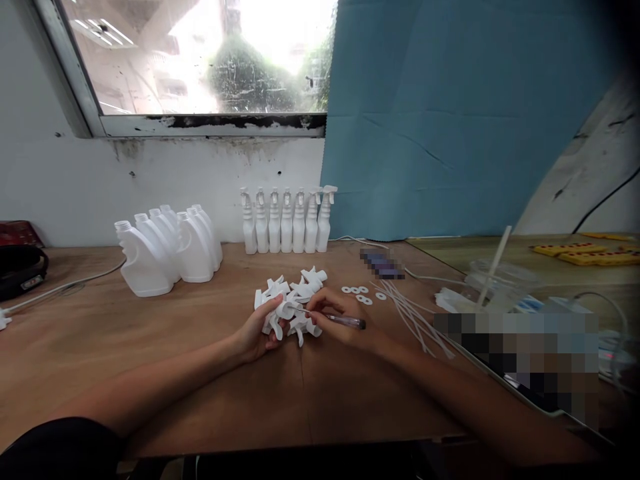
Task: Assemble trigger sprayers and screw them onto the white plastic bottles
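My left hand (253,337) is closed around a white trigger spray head (274,323), its round collar turned to the right. In my right hand (345,313), pinched like a pen, is a small screwdriver (346,321) with a thin metal shaft and a clear, dark-ended handle. The shaft points left to the collar's opening; whether its tip is inside I cannot tell. More white spray heads (309,285) lie in a loose pile behind and beside my hands. Several flat white washers (364,301) lie just beyond my right hand, near thin white dip tubes (410,317).
White spray bottles (287,230) stand in a row by the wall, the rightmost with trigger heads. White jugs (150,257) stand at left. A blurred phone-like object (383,263) lies behind the washers. At right are a clear cup (500,287) with a straw and yellow pieces (575,251).
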A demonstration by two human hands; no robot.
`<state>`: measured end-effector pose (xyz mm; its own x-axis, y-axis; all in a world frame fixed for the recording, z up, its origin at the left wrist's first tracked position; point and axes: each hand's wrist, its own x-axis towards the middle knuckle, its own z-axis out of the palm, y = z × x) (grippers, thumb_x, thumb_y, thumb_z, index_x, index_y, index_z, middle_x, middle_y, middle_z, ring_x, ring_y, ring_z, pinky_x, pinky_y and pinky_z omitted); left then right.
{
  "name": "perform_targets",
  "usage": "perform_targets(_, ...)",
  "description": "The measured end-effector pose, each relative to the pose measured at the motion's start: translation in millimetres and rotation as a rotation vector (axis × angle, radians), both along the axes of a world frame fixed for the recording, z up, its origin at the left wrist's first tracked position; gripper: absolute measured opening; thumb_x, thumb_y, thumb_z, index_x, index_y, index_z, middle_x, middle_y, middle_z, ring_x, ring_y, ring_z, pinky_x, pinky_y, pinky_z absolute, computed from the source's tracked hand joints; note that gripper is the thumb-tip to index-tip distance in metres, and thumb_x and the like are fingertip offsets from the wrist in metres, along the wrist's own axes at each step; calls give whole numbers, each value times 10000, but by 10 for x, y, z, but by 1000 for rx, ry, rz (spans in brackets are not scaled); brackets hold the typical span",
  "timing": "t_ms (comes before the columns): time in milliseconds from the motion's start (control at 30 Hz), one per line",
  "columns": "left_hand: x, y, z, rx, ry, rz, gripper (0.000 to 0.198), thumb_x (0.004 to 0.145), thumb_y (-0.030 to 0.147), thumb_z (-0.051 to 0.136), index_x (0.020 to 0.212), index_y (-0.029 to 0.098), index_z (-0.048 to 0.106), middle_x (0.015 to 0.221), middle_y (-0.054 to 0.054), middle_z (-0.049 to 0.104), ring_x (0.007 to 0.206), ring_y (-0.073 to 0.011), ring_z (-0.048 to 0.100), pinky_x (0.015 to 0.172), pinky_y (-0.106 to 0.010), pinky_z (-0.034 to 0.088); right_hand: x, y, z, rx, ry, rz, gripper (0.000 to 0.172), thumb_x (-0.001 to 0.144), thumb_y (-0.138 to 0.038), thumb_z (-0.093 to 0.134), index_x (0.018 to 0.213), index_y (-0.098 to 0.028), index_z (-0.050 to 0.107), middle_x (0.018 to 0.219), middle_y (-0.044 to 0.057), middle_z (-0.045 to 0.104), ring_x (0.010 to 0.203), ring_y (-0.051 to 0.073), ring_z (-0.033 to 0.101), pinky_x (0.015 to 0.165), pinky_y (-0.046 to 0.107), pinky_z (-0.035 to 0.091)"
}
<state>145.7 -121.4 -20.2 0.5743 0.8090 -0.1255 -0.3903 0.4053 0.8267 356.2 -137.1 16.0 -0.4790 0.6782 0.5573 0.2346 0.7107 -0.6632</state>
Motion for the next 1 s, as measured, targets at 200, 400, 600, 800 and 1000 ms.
perform_targets(200,25,37,-22,-13,31,57,386,840,495,585,704,138,528,513,42,469,329,-38,353,270,-129,215,14,3,95,451,-419,102,139,917,-162,441,810,-178,530,785,29,574,686,144,514,637,267,410)
perform_targets(400,12,27,-10,5,69,65,390,849,488,577,697,131,540,516,35,489,324,-39,367,264,-128,238,-18,-91,203,285,-383,101,128,908,-164,450,805,-190,521,737,4,542,640,134,498,614,253,409)
perform_targets(600,-37,43,7,-6,89,-78,453,849,501,548,590,131,516,426,34,428,284,-35,305,238,-128,161,48,15,90,-74,-146,86,74,880,-225,575,825,-177,588,822,25,637,710,144,581,662,265,456)
perform_targets(800,-98,123,-17,-71,-13,-195,480,824,526,557,555,135,491,433,49,371,292,-25,227,216,-127,115,12,59,-27,-182,-14,211,122,909,-285,566,861,-173,577,890,52,653,771,164,633,692,292,501)
perform_targets(1000,-97,142,9,-153,-96,-195,455,852,538,538,649,131,537,471,39,435,300,-38,292,210,-118,155,-45,100,-61,268,-97,151,101,928,-249,531,984,-184,584,1140,96,611,990,178,615,870,334,510)
